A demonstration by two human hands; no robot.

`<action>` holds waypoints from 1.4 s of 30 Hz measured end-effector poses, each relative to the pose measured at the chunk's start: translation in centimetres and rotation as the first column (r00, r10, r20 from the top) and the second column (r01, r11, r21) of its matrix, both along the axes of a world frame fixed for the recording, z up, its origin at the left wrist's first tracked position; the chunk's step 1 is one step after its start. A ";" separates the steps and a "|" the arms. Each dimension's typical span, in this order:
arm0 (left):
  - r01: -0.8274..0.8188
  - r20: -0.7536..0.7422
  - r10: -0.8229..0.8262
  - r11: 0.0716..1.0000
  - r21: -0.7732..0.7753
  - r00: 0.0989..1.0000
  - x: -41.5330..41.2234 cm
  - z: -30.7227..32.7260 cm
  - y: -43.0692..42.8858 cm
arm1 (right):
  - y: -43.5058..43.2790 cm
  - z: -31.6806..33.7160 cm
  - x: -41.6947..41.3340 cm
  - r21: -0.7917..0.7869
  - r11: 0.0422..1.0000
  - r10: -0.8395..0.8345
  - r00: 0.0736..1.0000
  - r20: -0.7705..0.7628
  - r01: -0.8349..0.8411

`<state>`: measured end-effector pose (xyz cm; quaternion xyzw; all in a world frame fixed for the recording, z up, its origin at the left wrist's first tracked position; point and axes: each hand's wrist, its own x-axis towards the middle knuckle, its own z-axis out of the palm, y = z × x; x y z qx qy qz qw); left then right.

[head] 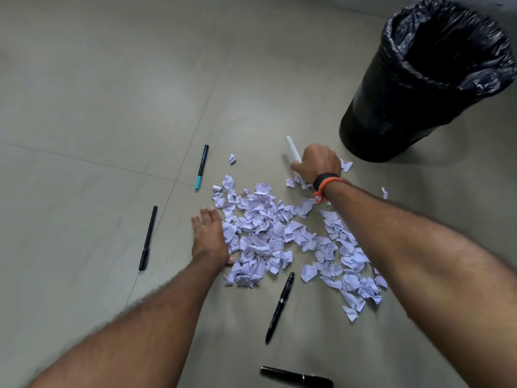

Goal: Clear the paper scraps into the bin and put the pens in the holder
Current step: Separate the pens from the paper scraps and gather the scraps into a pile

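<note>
The paper scraps [274, 236] lie heaped on the floor [112, 93], near the bin [377, 121]. The left hand [208, 236], fingers straight, rests at the heap's left edge; the right hand [317, 161] curls round a white pen [292, 148]. Best to park that pen first, then sweep inward with both palms — compacting the heap before lifting.

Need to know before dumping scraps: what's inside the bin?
The bin shows only its black liner draped over the rim. Nothing else shows on the inner wall; the bottom is lost in darkness.
</note>
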<state>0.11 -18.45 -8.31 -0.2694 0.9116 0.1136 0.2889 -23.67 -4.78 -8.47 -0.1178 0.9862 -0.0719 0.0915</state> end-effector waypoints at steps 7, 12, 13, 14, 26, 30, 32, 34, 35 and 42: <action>-0.035 0.022 0.034 0.999 0.021 0.999 -0.4 -0.2 0.0 | -2.1 -2.6 -0.3 0.059 0.961 0.271 0.962 -0.039 -0.269; 0.016 0.076 -0.013 0.999 -0.046 0.997 -0.6 -0.1 0.3 | 1.5 -3.4 -2.1 -0.103 0.995 -0.010 0.989 -0.150 -0.006; 0.011 0.080 -0.008 0.999 -0.047 0.997 -0.6 -0.1 0.3 | 2.7 -3.3 -2.6 -0.120 0.987 -0.118 0.986 -0.115 0.105; 0.016 0.086 -0.012 0.999 -0.051 0.996 -0.6 0.0 0.4 | 3.9 -3.4 -2.9 -0.119 0.973 -0.210 0.975 -0.073 0.200; -0.114 0.032 0.112 0.991 0.064 0.993 -0.7 -0.4 0.4 | 3.9 -3.0 3.1 -0.274 0.949 -0.192 0.975 -0.110 0.155; -0.008 0.059 0.011 0.999 -0.037 0.998 -1.1 -0.9 0.4 | 4.3 -2.5 -0.8 -0.161 0.981 -0.102 0.994 0.045 0.108; -0.003 0.053 0.006 0.999 -0.054 0.999 -1.1 -1.1 0.4 | 4.5 -2.7 -0.4 -0.111 0.993 -0.031 0.993 0.117 0.044; -0.027 0.047 0.028 0.999 -0.025 0.999 -1.1 -1.3 0.3 | 4.7 -3.1 2.0 -0.156 0.987 -0.008 0.995 0.103 0.024; -0.030 0.049 0.030 0.999 -0.018 0.998 -1.1 -1.3 0.2 | 4.8 -3.3 3.4 -0.199 0.980 0.000 0.996 0.084 0.017; -0.045 0.007 0.045 0.999 -0.001 0.999 -0.8 -2.6 -0.3 | 10.0 -2.6 3.4 -0.315 0.901 -0.347 0.932 -0.108 0.299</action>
